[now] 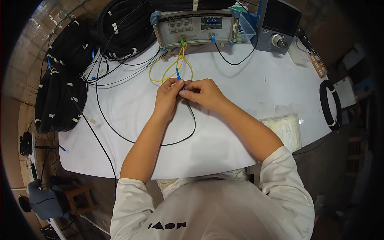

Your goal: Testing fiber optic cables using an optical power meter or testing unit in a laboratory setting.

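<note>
With each hand (167, 98) (204, 93) pinched shut on the blue connector (178, 76), a clear flat packet (285, 129) rightward.

Bright even light, faint shadows, dark bent rim, perhaps slightly soft.

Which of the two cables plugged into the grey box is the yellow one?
The left one, on the green plug; it loops toward the hands. The right one, on the blue plug, is black.

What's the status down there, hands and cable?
Left hand and right hand together, pinching the blue connector on the yellow cable. Black cable loops beneath the wrists. Nothing in the way.
</note>
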Tool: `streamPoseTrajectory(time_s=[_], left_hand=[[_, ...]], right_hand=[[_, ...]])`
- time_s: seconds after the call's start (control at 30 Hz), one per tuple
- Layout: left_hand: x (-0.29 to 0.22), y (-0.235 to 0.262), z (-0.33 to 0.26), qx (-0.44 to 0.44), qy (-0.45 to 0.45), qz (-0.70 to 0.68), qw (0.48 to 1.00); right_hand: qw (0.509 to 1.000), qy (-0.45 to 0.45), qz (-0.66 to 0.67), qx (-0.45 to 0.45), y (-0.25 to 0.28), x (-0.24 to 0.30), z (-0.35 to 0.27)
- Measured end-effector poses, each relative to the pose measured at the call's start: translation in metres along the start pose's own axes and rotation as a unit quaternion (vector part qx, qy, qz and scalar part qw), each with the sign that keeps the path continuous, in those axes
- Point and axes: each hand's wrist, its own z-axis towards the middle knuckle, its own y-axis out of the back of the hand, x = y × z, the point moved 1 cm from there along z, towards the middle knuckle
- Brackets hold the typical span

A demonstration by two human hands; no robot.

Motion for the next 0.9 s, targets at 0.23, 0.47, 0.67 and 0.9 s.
streamPoseTrajectory(time_s=[0.23,0.47,0.67,0.9], left_hand=[[-0.004,-0.005,-0.001,0.041,0.009,0.004,0.999],[0.001,0.001,0.001,0.041,0.028,-0.038,0.998],[-0.005,0.007,0.005,-0.048,0.009,-0.159,0.986],[-0.019,0.012,0.013,-0.001,0.004,-0.036,0.999]], right_hand=[[0.998,-0.008,0.002,-0.056,-0.007,-0.007,-0.002],[0.997,-0.042,0.038,-0.049,-0.008,-0.006,-0.005],[0.994,-0.09,0.051,0.039,-0.005,0.008,-0.019],[0.989,-0.039,0.117,-0.082,0.013,0.02,-0.026]])
